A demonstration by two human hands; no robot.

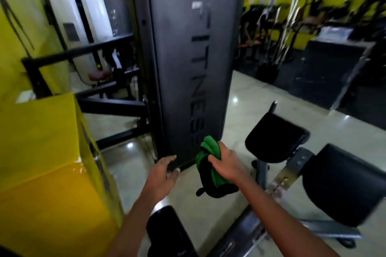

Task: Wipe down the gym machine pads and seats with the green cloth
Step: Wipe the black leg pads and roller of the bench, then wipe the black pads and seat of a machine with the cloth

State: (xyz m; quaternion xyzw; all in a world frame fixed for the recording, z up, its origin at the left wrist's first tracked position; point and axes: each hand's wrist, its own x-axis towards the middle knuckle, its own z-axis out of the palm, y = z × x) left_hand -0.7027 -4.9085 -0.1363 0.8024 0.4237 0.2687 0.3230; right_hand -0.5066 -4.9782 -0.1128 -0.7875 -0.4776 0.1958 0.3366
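My right hand [226, 162] grips the bunched green cloth [208, 150], which hangs in the air in front of the grey weight-stack cover [188, 69] marked FITNESS. Empty and with relaxed, spread fingers, my left hand [161, 175] hovers just left of the cloth, low near the cover's base. To the right stand two black pads: a nearer-centre pad [275, 137] and a larger seat pad [344, 185]. Another black pad [165, 233] shows at the bottom between my forearms. No pad is touched by the cloth.
A yellow wall panel [41, 152] fills the left side. Black frame bars [108, 104] run behind the cover, with a white machine [79, 25] beyond. A grey metal frame [292, 171] joins the right pads. The pale glossy floor [261, 94] stretches toward blurred equipment at the back right.
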